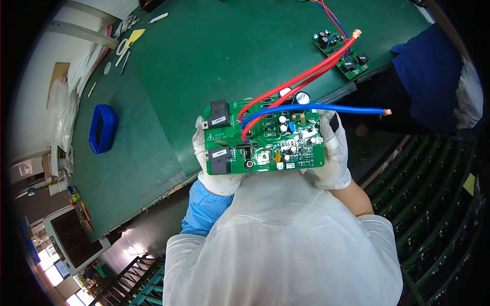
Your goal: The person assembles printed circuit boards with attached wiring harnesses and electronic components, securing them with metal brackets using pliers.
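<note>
Held up in front of my chest is a green circuit board [263, 135] with its component side showing. Two black block parts sit at its left end, and capacitors crowd the right. Thick red wires [301, 74] and a blue wire [337, 108] rise from the board and stretch to the right, with bare copper at their ends. My left hand [217, 178], in a white glove with a blue sleeve above it, grips the board's left edge. The right edge is gripped by my gloved right hand [332, 153]. Fingers of both hands are partly hidden behind the board.
Another wired circuit board [342, 53] lies at the green table's [168, 66] far right edge. A blue bin [103, 127] with small dark contents stands at left, below a yellow tool [133, 38] and a tape roll. A person in blue [431, 76] is at right, above dark slatted racks [434, 219].
</note>
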Motion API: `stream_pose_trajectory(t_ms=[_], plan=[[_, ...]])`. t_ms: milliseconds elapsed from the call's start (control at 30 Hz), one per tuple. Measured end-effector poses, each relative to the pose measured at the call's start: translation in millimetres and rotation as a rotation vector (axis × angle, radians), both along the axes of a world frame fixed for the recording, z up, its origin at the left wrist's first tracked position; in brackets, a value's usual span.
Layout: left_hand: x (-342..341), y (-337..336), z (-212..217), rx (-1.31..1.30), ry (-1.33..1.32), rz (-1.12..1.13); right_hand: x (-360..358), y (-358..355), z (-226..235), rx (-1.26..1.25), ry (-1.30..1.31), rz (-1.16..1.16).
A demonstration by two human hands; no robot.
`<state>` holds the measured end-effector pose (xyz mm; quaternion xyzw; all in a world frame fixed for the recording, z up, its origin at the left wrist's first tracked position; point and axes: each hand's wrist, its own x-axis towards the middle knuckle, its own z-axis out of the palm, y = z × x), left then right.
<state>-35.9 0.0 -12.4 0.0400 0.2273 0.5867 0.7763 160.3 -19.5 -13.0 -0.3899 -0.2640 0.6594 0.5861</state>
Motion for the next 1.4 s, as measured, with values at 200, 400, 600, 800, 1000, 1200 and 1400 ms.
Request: stream_pose_trajectory(t_ms=[200, 400, 600, 800, 1000, 1200, 1400], plan=[[4.0, -1.9, 7.7, 0.107, 0.106, -0.017, -5.6, 1.8, 0.2, 0.049, 0.317, -0.030], [5.5, -4.2, -1.3, 0.129, 0.253, -0.019, -7.0, 6.3, 4.9, 0.003, 0.219, 0.016], [6.4, -5.8, 12.1, 0.122, 0.355, -0.159, -0.2, 5.6, -11.5, -0.116, 0.131, -0.040], [6.4, -0.2, -0.9, 0.289, 0.531, -0.133, 6.1, 5.2, -16.5, 0.045, 0.204, -0.079], [-7.4, 16.4, 18.3, 0.577, 1.286, 0.079, 18.2, 7.9, -18.4, 0.079, -0.180, -0.156], [20.0, 21.4, 30.1, 1.239, 1.751, -0.009, 6.7, 2.1, -10.5, 0.169, -0.377, -0.059], [20.8, 21.8, 31.9, 1.270, 1.669, -0.031, 9.7, 1.9, -14.1, 0.190, -0.445, -0.041]])
